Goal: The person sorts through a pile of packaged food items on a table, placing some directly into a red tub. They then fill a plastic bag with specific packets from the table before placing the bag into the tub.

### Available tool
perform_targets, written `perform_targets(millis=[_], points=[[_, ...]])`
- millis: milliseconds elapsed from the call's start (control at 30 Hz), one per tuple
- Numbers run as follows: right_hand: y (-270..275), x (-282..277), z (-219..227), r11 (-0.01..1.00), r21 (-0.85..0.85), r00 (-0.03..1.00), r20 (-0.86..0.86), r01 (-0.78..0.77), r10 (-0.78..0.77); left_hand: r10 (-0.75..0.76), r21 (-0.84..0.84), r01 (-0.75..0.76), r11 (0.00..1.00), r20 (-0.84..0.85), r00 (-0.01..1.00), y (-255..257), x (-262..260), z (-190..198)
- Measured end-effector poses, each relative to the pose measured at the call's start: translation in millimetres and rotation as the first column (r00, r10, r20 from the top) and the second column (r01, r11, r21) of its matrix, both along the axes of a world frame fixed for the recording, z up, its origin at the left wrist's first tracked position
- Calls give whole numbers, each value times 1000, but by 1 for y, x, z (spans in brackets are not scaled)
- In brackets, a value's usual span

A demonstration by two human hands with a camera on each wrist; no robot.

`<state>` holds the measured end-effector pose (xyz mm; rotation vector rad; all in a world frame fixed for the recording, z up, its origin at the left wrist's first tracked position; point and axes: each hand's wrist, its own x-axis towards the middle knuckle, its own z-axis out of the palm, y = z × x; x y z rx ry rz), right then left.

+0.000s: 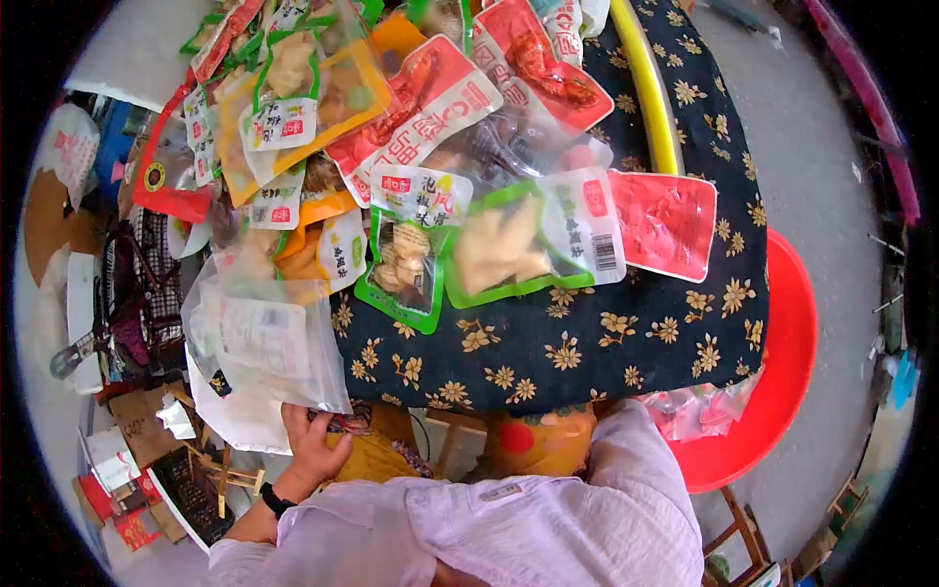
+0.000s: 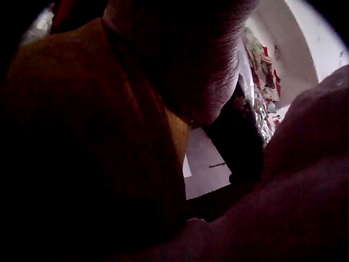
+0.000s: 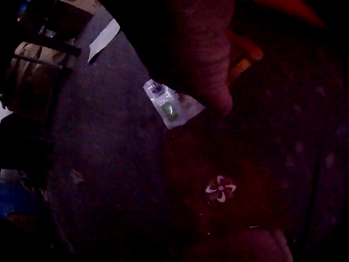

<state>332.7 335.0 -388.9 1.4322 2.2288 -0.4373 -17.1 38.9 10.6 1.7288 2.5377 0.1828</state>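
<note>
My left hand (image 1: 315,448) rests low over the yellow patterned cloth on the lap, fingers fairly straight, just below a clear plastic bag (image 1: 328,362) at the table edge. The left wrist view is dark, with part of that hand (image 2: 202,82) beside the yellowish cloth (image 2: 82,98). The table edge hides my right hand in the head view. In the dim right wrist view, part of my right hand (image 3: 204,60) overlaps a small whitish packet (image 3: 170,106) with a green patch; I cannot tell whether it holds it. Green-edged food pouches (image 1: 504,245) lie nearest the table front.
Red-and-white pouches (image 1: 421,108) and other packs pile up on the dark flowered tablecloth (image 1: 567,347). A yellow tube (image 1: 650,88) lies along the right side. To the right, a red basin (image 1: 792,362) holds clear packets (image 1: 699,406). Boxes (image 1: 112,460) stand at lower left.
</note>
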Motion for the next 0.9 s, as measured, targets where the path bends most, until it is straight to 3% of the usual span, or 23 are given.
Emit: perform_targets(millis=[367,567,667,767,900], points=[[0,2,-5,1000,10,1000,-9,-4,4,25,-63,-30,998,-73,997,0,-1,-1],[8,1,-3,1000,26,1000,-24,-5,5,44,-23,-43,999,3,999,2,-1,0],[10,-1,1,999,44,999,-31,-11,13,46,-26,-47,999,-34,998,0,0,-1],[11,-6,8,998,64,999,-46,-16,19,83,-6,-83,997,53,995,1,0,1],[15,-10,31,992,121,996,-87,-23,34,41,78,-43,996,32,999,-2,-1,0]])
